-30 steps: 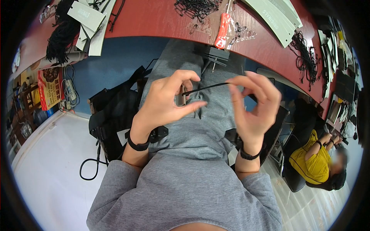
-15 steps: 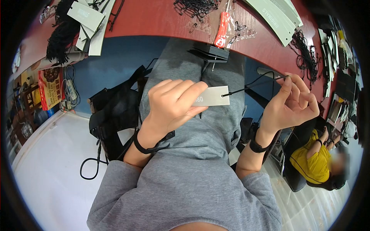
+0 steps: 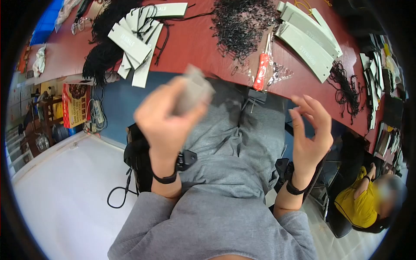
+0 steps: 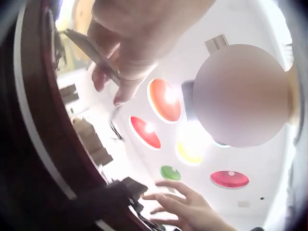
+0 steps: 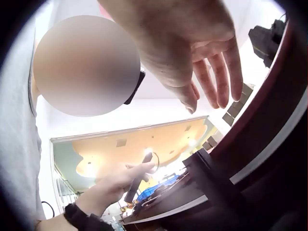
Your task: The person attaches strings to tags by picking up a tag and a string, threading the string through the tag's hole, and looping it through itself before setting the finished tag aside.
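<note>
My left hand (image 3: 162, 117) pinches a light grey hang tag (image 3: 195, 91), blurred, near the table's front edge. In the left wrist view the tag (image 4: 91, 53) juts edge-on from between thumb and fingers, with a dark cord trailing below the hand. My right hand (image 3: 312, 130) hovers over the right thigh, its fingers loosely bent and holding nothing. From the right wrist view, its fingers (image 5: 219, 79) hang apart. Up left of the left hand, a pile of printed tags (image 3: 130, 43) lies fanned on the red table (image 3: 190, 47), some with black cords.
Black strings (image 3: 104, 39) lie left of the pile. Black safety pins (image 3: 242, 26) heap mid-table, near a red-handled tool (image 3: 261, 71). Long strips of unseparated tags (image 3: 307, 47) and more black cords (image 3: 346, 91) lie right. A person in yellow (image 3: 357, 199) sits at far right.
My right hand first drew the tag's black cord out to the right, then let it go. The left hand has carried the tag up and left toward the table. The head view has shifted.
</note>
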`<state>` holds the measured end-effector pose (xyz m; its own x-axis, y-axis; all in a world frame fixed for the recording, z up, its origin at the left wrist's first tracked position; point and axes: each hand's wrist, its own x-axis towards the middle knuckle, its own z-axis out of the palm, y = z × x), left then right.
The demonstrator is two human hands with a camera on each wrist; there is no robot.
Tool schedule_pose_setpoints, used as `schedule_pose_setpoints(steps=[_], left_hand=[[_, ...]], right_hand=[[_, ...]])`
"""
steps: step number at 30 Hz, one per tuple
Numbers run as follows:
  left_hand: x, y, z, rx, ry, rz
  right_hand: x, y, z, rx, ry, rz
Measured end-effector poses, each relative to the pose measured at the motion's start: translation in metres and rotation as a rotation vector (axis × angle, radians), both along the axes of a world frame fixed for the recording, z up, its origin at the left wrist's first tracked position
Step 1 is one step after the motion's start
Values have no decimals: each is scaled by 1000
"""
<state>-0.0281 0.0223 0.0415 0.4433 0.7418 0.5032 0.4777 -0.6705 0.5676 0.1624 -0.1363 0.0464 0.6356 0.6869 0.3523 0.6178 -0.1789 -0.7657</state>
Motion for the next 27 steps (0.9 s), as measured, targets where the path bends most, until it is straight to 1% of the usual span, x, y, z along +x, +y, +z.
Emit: schedule_pose_setpoints(steps=[1,3,4,5,6,7,8,9,10,11,13,14,15,17,18,19,20,21,22,23,24,25,26,27], left_hand=[[-1,8,10,-70,44,183],[1,36,26,-155,19,524],[1,53,33,-122,16,566],[0,71,35,-89,13,609],[-3,91,31,-121,-9,604],[-7,110,26,-150,-30,600],[-13,129,19,-155,-32,593],[-23,141,10,99,200,619],[-25,148,5,365,415,633],[-14,135,16,365,413,627],[4,103,36,22,90,521],[6,97,29,108,40,490],[9,88,25,105,40,488],[20,67,23,61,-10,375],[20,64,22,64,-53,361],[30,45,24,-13,-69,301],[37,42,21,-24,-108,248],[39,36,17,-44,-135,197],[43,29,15,-48,-186,114],[45,22,15,-63,-177,70],[46,18,14,-49,-173,13],[46,14,13,-35,-168,-43],[45,12,13,-38,-175,-107],[44,7,11,-40,-172,-105]], right_hand=[[2,3,2,-26,-94,24],[9,4,4,-19,-106,26],[15,3,3,-23,-117,17],[21,2,1,-51,-110,-36],[28,2,-1,-79,-101,-88],[34,4,0,-83,-107,-94],[41,6,2,-143,-235,-153],[43,5,4,-215,-353,-206],[52,5,0,-217,-500,-228],[56,9,0,-220,-501,-235],[61,14,1,-339,-611,-353],[66,17,-2,-353,-610,-351],[70,17,-3,-356,-611,-352],[76,18,-5,-361,-546,-337],[78,17,-5,-365,-547,-334],[81,16,-4,-334,-586,-304],[87,19,-5,-290,-632,-282],[87,18,-3,-294,-632,-277],[85,17,-1,-239,-428,-290],[81,14,2,-183,-223,-302],[76,12,7,-40,-116,-275],[74,8,14,46,-147,-263],[69,7,19,224,-107,-293],[64,6,26,401,-66,-321]])
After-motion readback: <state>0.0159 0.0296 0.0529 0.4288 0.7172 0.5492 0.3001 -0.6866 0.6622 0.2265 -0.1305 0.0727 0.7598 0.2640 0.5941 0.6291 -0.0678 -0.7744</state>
